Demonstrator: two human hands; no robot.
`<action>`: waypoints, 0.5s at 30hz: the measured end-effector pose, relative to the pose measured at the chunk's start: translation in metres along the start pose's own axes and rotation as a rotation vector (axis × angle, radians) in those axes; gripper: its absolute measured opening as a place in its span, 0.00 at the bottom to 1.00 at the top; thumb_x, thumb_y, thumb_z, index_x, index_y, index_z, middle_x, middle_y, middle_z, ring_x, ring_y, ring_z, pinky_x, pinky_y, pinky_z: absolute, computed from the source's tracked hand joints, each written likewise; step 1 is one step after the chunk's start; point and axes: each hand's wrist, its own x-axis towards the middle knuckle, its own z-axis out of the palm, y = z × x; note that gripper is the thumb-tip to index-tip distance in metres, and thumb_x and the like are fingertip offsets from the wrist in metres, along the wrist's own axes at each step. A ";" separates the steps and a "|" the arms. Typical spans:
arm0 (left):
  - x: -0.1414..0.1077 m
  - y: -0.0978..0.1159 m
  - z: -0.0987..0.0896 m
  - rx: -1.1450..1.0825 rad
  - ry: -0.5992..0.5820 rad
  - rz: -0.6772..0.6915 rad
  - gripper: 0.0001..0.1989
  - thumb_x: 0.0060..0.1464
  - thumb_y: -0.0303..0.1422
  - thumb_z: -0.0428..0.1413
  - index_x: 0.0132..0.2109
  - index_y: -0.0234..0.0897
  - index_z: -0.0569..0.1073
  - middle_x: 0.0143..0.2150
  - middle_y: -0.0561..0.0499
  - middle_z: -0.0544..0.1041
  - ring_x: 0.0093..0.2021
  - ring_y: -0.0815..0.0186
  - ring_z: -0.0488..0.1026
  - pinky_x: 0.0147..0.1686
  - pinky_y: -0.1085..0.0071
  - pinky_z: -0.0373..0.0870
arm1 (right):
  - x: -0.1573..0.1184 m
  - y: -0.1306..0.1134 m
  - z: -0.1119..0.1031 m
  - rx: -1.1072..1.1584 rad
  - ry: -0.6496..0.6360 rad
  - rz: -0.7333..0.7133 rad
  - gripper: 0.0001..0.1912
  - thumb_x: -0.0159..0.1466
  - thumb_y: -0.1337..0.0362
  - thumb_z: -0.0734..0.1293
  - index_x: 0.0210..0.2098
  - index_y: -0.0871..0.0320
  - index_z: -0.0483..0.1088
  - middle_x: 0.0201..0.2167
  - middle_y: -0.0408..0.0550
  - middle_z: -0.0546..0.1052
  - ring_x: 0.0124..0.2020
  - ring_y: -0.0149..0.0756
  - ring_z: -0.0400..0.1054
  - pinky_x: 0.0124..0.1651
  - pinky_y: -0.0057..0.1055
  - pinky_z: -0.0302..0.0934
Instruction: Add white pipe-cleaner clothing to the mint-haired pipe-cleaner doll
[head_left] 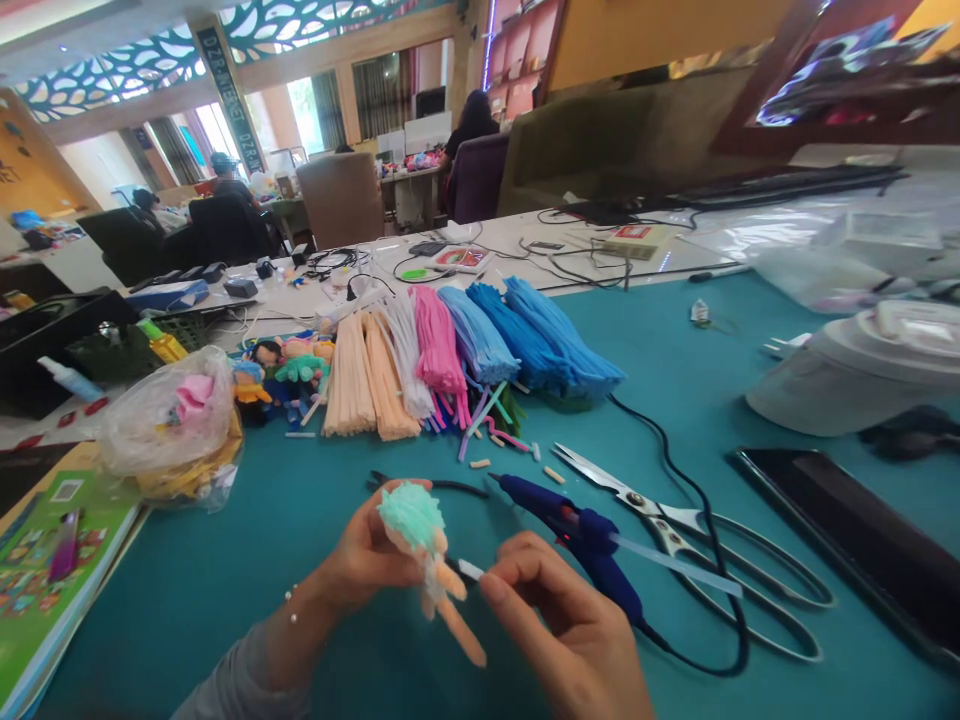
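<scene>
My left hand (371, 550) is closed around a small doll (439, 575) made of fuzzy pipe cleaner, with mint-green hair and peach limbs. Some white fuzz shows at its middle. Between the thumb and forefinger of my right hand (559, 620) is a short white piece of pipe cleaner (471, 570), its tip close beside the doll; whether they touch I cannot tell. A dark blue glue gun (592, 530) with a clear glue stick lies just beyond my right hand. Large metal scissors (652, 510) lie partly behind it. Dark-handled pliers (454, 487) rest behind the doll.
Bundles of pipe cleaners (487, 345) in several colours line the back of the green mat (300, 590). Finished-looking small dolls (292, 370) and a plastic bag (172, 420) sit left. A phone (847, 540) and white tub (855, 370) are right. A black cable loops past the scissors.
</scene>
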 end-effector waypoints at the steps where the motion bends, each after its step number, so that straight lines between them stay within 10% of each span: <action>1: 0.000 0.001 0.001 0.013 0.013 0.006 0.33 0.33 0.27 0.68 0.51 0.37 0.70 0.32 0.50 0.78 0.31 0.66 0.73 0.31 0.72 0.68 | 0.000 -0.002 0.000 -0.023 0.003 -0.024 0.15 0.59 0.56 0.65 0.19 0.56 0.67 0.20 0.42 0.67 0.21 0.31 0.61 0.23 0.28 0.56; 15: -0.006 0.012 0.017 0.019 0.095 -0.004 0.32 0.31 0.21 0.67 0.48 0.37 0.71 0.31 0.54 0.77 0.30 0.68 0.74 0.29 0.76 0.67 | 0.001 -0.001 0.009 -0.153 0.038 -0.117 0.14 0.58 0.61 0.65 0.18 0.55 0.65 0.18 0.41 0.66 0.20 0.31 0.60 0.23 0.28 0.56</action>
